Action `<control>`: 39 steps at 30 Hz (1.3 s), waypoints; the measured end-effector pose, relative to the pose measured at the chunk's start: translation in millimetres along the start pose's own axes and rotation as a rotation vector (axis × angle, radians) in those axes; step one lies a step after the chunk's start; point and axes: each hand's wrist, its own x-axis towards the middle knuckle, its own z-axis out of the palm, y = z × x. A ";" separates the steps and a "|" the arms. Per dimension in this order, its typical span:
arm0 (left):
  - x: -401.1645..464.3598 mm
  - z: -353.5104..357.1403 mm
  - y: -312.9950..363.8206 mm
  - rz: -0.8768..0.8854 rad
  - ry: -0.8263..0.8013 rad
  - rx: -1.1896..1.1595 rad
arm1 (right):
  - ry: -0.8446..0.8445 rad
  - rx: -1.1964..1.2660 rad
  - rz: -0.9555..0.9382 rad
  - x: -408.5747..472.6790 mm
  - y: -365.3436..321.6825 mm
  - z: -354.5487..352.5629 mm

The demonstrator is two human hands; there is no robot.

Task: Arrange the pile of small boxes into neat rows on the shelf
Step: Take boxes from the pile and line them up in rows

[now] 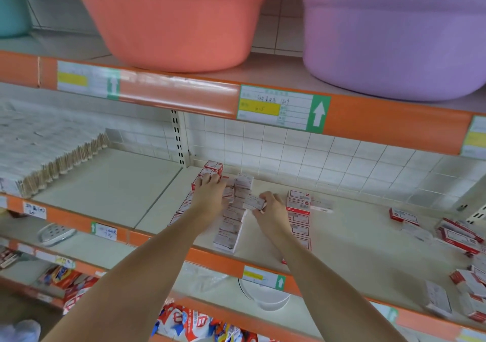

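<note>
Small white-and-red boxes lie in rows on the cream shelf [349, 239]. A left row [184, 205] is partly under my left arm, a middle row [230, 226] runs toward the front edge, and a right row [298, 210] sits beside my right hand. My left hand [210, 191] rests flat, fingers spread, on boxes at the back of the left row near a small stack [213, 168]. My right hand [272, 207] grips one small box [253, 202] by its end, just above the middle row. A loose pile of boxes [457, 234] lies at the right.
An orange basin [178, 20] and a purple basin [394, 39] stand on the shelf above, whose orange lip [368, 120] overhangs. Bundles of wooden sticks [52, 157] fill the left bay. More loose boxes [462, 294] lie at the front right. Packaged goods sit on lower shelves.
</note>
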 end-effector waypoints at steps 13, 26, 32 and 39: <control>15.1 -1.5 -28.7 0.150 0.069 -0.106 | 0.008 -0.029 -0.006 17.0 -13.5 16.6; 33.4 -7.7 -30.2 0.121 0.051 -0.219 | -0.033 -0.152 -0.028 40.2 -20.7 23.8; 33.9 -8.3 -33.5 0.132 0.051 -0.272 | -0.016 -0.210 -0.018 45.0 -22.0 27.9; 30.0 -8.5 -36.2 0.130 0.033 -0.326 | -0.031 -0.271 -0.016 46.4 -26.1 27.5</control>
